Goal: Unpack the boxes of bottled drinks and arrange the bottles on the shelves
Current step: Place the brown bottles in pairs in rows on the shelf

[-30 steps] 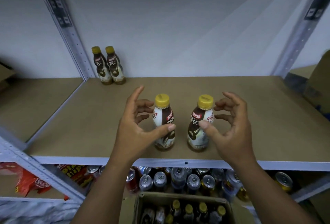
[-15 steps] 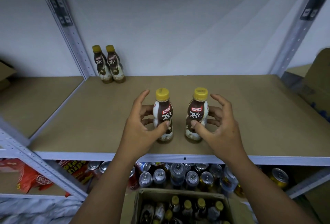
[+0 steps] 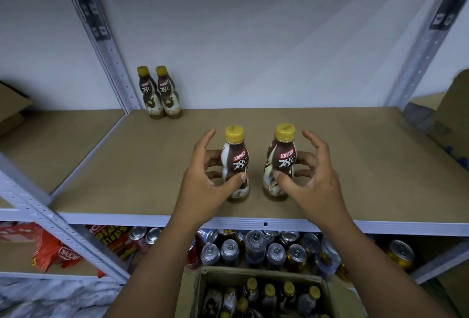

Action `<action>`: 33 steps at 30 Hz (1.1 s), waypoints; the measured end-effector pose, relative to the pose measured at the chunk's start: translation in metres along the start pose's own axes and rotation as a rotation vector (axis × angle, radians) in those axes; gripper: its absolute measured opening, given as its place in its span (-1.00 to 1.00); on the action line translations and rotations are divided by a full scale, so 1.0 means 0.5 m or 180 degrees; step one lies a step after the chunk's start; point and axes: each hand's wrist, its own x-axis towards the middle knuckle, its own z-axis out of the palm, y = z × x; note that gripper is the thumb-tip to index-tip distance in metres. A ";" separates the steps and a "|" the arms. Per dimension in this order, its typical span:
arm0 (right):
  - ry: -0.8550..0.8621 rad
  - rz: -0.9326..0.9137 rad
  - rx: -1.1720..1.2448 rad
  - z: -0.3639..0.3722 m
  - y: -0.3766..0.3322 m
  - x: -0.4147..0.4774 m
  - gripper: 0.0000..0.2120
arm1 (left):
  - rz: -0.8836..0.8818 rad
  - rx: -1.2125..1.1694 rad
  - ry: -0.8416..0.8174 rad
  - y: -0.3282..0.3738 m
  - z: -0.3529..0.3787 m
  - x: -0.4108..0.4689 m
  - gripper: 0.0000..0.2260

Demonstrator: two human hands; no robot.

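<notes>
Early yet, by estimate. Nearest: cardboard box (image 3: 194, 292) full of capped bottles (image 3: 269, 292), so unpacking mostly left. Past it, cans (image 3: 253, 244) and snack bags (image 3: 50, 249) on the lower level. On brown shelf board (image 3: 368, 165), near front edge: left hand (image 3: 205, 183) curled round left bottle (image 3: 234, 163), right hand (image 3: 314, 183) curled round right bottle (image 3: 281, 163); both upright, apart. Back left corner: two bottles (image 3: 160, 94) placed, touching. Beyond: white wall (image 3: 253, 38), grey metal posts (image 3: 101, 38).

A single view, worn on the head — wide-angle, facing forward and down. It stands close before the shelf (image 3: 368, 165), looks across its board to the wall (image 3: 253, 38) behind, and steeply down into the box (image 3: 256, 274) at the bottom edge
</notes>
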 end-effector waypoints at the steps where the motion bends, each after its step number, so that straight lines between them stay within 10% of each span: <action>1: -0.0023 0.0003 0.0025 0.000 0.000 0.000 -0.14 | -0.0003 -0.0003 -0.0007 0.001 0.000 0.000 -0.12; 33: -0.0111 0.0142 -0.0100 -0.005 -0.004 0.005 -0.14 | 0.0086 0.0045 -0.0061 0.004 0.001 0.001 -0.14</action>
